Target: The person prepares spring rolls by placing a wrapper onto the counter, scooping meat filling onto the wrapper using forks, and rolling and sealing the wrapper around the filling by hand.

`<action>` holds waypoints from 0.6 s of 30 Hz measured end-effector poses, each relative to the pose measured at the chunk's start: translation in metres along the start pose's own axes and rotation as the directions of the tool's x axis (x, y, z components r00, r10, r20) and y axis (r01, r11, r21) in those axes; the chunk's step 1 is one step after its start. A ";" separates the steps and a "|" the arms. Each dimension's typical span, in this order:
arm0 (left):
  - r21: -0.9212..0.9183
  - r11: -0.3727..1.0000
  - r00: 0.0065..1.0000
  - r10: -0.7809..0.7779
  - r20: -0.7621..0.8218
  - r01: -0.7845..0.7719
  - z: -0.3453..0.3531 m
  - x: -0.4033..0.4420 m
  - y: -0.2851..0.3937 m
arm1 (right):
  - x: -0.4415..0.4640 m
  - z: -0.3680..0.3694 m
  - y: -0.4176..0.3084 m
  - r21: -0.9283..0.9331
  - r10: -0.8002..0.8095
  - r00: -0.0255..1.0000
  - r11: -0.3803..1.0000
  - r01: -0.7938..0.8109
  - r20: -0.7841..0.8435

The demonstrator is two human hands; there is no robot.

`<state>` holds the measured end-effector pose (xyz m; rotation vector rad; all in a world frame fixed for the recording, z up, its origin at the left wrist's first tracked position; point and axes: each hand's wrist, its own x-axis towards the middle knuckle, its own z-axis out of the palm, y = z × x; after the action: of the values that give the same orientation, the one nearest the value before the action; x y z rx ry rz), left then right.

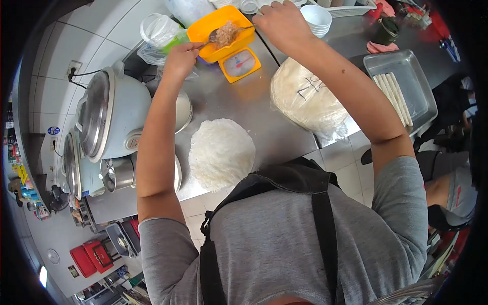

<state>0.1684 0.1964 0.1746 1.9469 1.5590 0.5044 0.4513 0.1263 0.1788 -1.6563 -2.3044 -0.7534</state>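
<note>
An orange kitchen scale (239, 65) carries an orange tray (200, 31) on its top, with a clump of light brown filling (226, 34) in it. My left hand (181, 59) is closed round the handle of a spoon (213, 35) at the filling's left side. Closed on a second utensil (246, 28), my right hand (282, 25) is at the tray's right, and that utensil's tip is hidden in the filling. Nearer my body, a round stack of white wrappers (222, 154) lies on the steel table (274, 137).
A plastic-wrapped stack (305, 96) lies under my right forearm. Farther right, a metal tray (419, 96) holds several white rolls (392, 96). White bowls (317, 18) stand at the back. Large cookers (119, 109) line the left side. Another person (457, 195) is at the right edge.
</note>
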 end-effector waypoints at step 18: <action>-0.400 0.898 0.978 -0.125 0.169 0.184 -0.069 -0.190 -0.030 | -0.114 -0.093 -0.086 0.532 0.070 0.992 0.847 -0.005 -0.101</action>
<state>0.0570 0.0314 0.2195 1.4893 1.3725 0.5653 0.3991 -0.0360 0.1828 -1.3517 -2.1259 -0.1583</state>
